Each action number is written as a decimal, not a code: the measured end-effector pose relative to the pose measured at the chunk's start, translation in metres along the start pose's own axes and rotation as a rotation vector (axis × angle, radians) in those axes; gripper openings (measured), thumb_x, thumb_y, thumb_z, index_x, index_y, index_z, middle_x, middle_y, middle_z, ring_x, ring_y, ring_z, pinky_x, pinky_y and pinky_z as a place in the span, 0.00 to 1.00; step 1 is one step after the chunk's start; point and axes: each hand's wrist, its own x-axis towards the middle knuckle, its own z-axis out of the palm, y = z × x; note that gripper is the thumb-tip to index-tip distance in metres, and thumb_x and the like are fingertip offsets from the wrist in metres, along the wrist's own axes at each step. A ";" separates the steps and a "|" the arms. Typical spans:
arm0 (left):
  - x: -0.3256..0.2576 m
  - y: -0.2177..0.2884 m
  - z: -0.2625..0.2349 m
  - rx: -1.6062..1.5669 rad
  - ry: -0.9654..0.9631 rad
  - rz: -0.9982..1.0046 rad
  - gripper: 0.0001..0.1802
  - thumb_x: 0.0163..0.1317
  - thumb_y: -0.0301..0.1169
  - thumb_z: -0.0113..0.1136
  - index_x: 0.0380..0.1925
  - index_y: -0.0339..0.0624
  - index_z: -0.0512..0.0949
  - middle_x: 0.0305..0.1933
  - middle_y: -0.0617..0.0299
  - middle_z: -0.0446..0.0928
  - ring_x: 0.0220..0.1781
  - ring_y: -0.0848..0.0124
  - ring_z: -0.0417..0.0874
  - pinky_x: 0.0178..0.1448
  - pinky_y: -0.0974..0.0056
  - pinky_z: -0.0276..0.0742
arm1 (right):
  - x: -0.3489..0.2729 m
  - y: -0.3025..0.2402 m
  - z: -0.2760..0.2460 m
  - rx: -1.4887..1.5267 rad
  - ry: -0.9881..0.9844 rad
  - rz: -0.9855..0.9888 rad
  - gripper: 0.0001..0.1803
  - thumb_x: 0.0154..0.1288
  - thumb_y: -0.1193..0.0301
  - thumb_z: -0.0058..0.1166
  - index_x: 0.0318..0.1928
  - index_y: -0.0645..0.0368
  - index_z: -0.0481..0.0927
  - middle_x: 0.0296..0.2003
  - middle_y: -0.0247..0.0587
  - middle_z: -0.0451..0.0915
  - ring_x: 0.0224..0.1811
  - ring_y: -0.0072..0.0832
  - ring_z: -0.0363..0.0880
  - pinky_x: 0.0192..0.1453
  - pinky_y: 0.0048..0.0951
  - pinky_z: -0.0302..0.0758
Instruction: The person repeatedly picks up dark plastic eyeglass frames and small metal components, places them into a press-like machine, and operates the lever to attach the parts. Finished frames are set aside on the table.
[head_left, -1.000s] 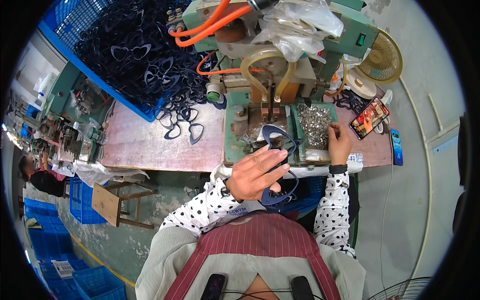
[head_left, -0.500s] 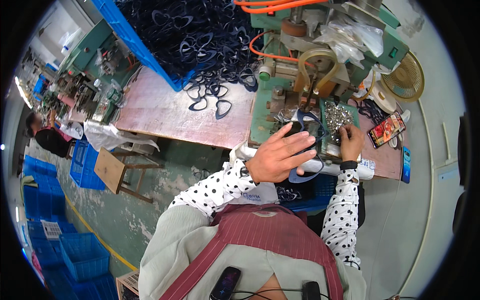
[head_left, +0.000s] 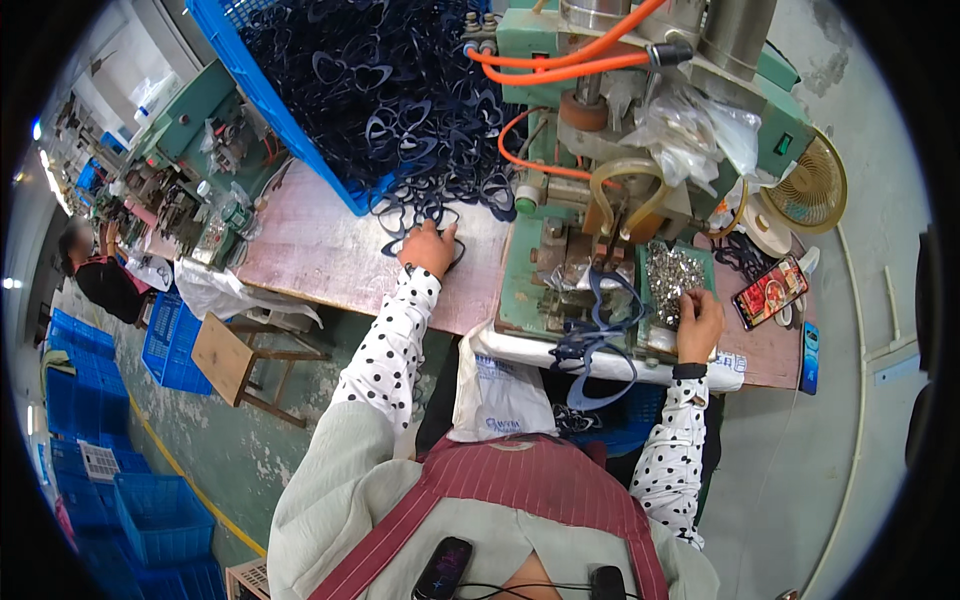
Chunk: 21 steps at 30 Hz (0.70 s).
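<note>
Over the pink tabletop my left hand (head_left: 428, 250) has its fingers bent down on a dark blue heart-shaped glasses frame (head_left: 458, 254), at the edge of a loose pile of them. The fingertips are partly hidden. My right hand (head_left: 700, 326) is at the near right side of a tray of small shiny metal pieces (head_left: 676, 272), thumb and fingers pinched together; what is between them is too small to make out. Between my hands, more dark blue glasses frames (head_left: 606, 376) hang at the front of the green press (head_left: 524, 270), below its tooling.
A blue crate (head_left: 340, 182) heaped with frames stands at the far left of the press. Right of the tray lie a lit phone (head_left: 770, 292) and a blue phone (head_left: 809, 358), near a fan (head_left: 808, 185). A wooden stool (head_left: 222, 356) stands at left.
My left hand has moved from in front of the press leftward to the frames on the table. The hanging frames are now uncovered. My right hand has stayed by the metal pieces.
</note>
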 end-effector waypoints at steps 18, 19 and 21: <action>-0.058 0.051 -0.047 -1.082 0.064 0.241 0.12 0.67 0.29 0.58 0.46 0.34 0.76 0.27 0.59 0.80 0.28 0.77 0.81 0.33 0.70 0.74 | 0.015 -0.131 -0.033 0.578 -0.189 0.070 0.08 0.55 0.78 0.60 0.37 0.61 0.86 0.34 0.41 0.84 0.40 0.30 0.78 0.48 0.27 0.73; -0.067 0.054 -0.059 -1.032 0.110 0.247 0.11 0.68 0.30 0.57 0.44 0.33 0.76 0.29 0.58 0.80 0.28 0.77 0.80 0.34 0.71 0.75 | 0.016 -0.146 -0.037 0.578 -0.223 0.040 0.08 0.54 0.78 0.61 0.36 0.60 0.86 0.33 0.39 0.83 0.39 0.27 0.77 0.46 0.26 0.73; -0.082 0.061 -0.080 -0.972 0.192 0.353 0.08 0.66 0.25 0.57 0.42 0.34 0.77 0.33 0.54 0.80 0.33 0.68 0.81 0.40 0.67 0.76 | 0.014 -0.158 -0.038 0.559 -0.287 -0.001 0.09 0.53 0.79 0.63 0.37 0.61 0.85 0.32 0.37 0.83 0.38 0.23 0.76 0.43 0.23 0.71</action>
